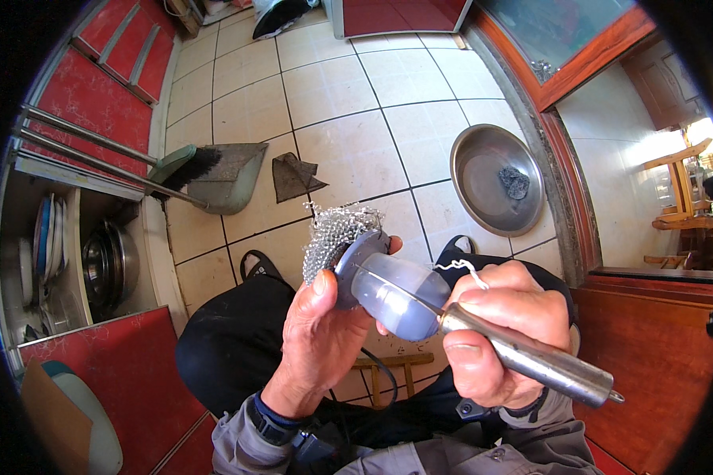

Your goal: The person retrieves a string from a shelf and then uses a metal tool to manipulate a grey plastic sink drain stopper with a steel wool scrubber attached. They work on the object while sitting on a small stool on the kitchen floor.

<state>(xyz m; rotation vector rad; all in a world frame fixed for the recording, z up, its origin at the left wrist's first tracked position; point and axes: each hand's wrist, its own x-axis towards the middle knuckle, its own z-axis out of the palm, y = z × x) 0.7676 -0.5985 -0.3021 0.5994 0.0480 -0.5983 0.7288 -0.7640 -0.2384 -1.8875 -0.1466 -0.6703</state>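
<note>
My left hand [313,336] grips a translucent blue-grey plastic scrubber holder [400,297] with a wide, flat rim, its thumb near the rim. A silvery wire-mesh scouring pad [333,241] sticks out from the rim's far side. In my closed right hand [515,328] is an awl-like tool with a thick, shiny metal handle [535,360]. Its thin shank reaches left along the plastic holder; where the tip ends I cannot tell. A white twisted cord [467,267] hangs beside my right fingers, against the holder.
A steel basin [483,202] with a dark scouring pad [515,182] stands at the right on the tiled floor. At left lie a dustpan [234,178] with a brush, and a grey cloth scrap [295,176]. An open cupboard [71,206] holds plates and pans. A wooden stool [408,360] is below my hands.
</note>
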